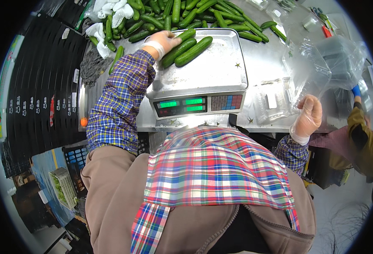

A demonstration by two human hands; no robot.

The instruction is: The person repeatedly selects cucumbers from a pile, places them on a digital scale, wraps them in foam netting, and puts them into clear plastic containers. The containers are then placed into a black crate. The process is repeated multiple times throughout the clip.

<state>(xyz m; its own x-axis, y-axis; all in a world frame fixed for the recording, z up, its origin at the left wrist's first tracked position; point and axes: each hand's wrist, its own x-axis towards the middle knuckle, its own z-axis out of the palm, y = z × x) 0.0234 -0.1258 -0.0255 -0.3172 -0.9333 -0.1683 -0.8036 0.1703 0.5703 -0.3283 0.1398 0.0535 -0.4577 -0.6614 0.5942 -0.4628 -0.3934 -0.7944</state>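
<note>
My left hand (163, 42), in a clear glove, is closed round the end of a cucumber (187, 34) at the far left of the scale's metal pan (220, 76). Two more cucumbers, a middle one (179, 53) and a right one (194, 51), lie slantwise on the pan beside it. The digital scale (182, 105) faces me with its green displays lit. Off to the right, my gloved right hand (308, 117) has its fingers curled at the near edge of a clear plastic container (307, 67), which it appears to grip.
A heap of cucumbers (186, 15) covers the table's far side. White knit gloves (110, 12) and a dark cloth (92, 67) lie at left. Right of the scale sits an open clear clamshell (271, 101). Black crates (38, 93) stand left; another person (355, 135) is at right.
</note>
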